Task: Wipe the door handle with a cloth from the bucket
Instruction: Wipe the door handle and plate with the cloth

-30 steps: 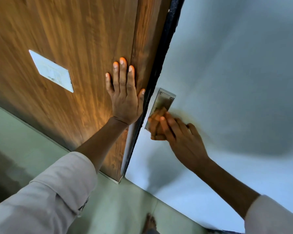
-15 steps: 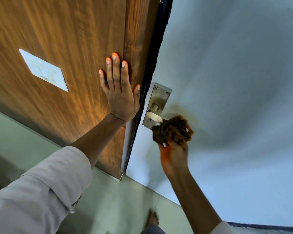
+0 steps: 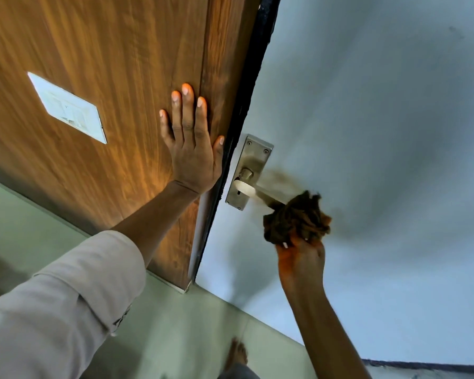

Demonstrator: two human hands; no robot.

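Fingers (image 3: 293, 243) of my right hand (image 3: 303, 258) bunch the brown cloth (image 3: 297, 218) around the door handle (image 3: 268, 196) tip. My left hand (image 3: 193, 157) lies flat, empty, bracing the wooden panel (image 3: 107, 64). Best I keep pressure firm along the lever.

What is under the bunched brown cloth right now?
The cloth, gripped by the right hand, covers the far end of the lever handle. That tip is hidden; the lever's near part and backplate show.

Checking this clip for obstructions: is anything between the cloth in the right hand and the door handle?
Nothing visible. The cloth, bunched in the right hand, already meets the outer end of the door handle. The left hand lies flat on the wooden panel, clear of the handle.
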